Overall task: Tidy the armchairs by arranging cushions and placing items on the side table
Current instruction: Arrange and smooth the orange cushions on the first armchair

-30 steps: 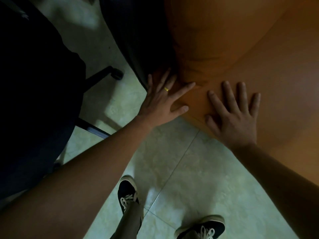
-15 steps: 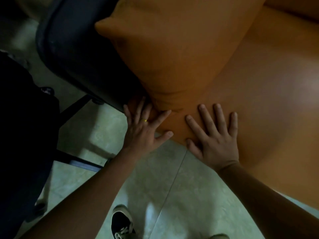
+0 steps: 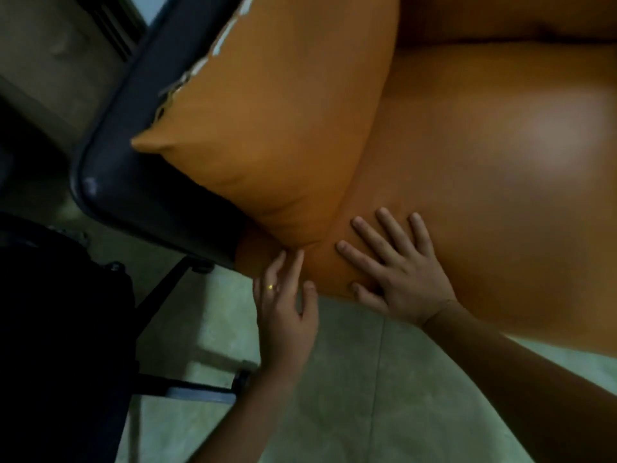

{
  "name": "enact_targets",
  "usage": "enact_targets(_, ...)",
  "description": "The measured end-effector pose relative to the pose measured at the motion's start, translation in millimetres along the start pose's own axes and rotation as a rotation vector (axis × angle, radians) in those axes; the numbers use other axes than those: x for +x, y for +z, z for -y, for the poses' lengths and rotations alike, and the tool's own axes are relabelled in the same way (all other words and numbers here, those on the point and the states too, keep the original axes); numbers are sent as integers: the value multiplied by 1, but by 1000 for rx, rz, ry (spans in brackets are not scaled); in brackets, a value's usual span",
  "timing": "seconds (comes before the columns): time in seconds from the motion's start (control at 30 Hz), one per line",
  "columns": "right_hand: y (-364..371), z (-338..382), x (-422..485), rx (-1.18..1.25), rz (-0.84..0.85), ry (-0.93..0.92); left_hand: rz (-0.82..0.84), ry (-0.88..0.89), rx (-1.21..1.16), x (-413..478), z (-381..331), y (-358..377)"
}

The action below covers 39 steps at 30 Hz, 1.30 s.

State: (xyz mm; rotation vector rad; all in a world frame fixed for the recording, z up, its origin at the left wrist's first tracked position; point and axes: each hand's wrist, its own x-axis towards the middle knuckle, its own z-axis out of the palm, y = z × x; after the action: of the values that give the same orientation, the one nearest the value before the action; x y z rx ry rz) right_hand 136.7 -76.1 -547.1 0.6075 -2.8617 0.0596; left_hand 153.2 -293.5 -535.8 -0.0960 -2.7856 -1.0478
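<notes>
An orange side cushion (image 3: pixel 283 128) stands tilted against the dark armrest (image 3: pixel 133 155) of the armchair, its upper edge worn and flaking. It rests on the orange seat cushion (image 3: pixel 484 195). My right hand (image 3: pixel 397 272) lies flat, fingers spread, on the front left corner of the seat cushion. My left hand (image 3: pixel 287 302), with a ring on one finger, touches the seat's front corner just below the side cushion with its fingertips and holds nothing.
A dark office chair (image 3: pixel 50 329) with black legs and castors (image 3: pixel 187 389) stands close on the left. Pale green floor tiles (image 3: pixel 350 396) lie below the seat's front edge. A wall and a vent (image 3: pixel 113 25) show at top left.
The view has tilted up, so the feet have dropped out and more of the cushions shows. My left hand has drawn back from a flat spread to fingertip contact. The right hand stays flat.
</notes>
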Motion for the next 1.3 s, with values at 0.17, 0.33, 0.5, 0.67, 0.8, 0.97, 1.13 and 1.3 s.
enact_targets(0.17, -6, -8, -6, 287, -55, 74, -32, 161, -98, -10, -41, 22)
enact_targets(0.33, -3, -10, -10, 434, -223, 97, -97, 402, -53, 13, -40, 62)
enact_targets(0.5, -3, -9, -13, 438, -306, 126, -256, 487, -10, 23, -19, 94)
enact_targets(0.67, -12, -9, -30, 287, -352, 339, -274, 541, 18, 25, -15, 97)
enact_targets(0.8, -18, -23, -77, 127, -258, 482, -226, 497, 35, 23, -17, 94)
enact_targets(0.97, -26, -49, -125, -31, -152, 605, -150, 466, 153, 20, -23, 89)
enact_targets(1.13, -19, -46, -123, -130, -192, 625, -26, 467, 399, 11, -43, 91)
enact_targets(1.3, -8, -58, -119, -218, -292, 572, -21, 567, 413, 13, -51, 107)
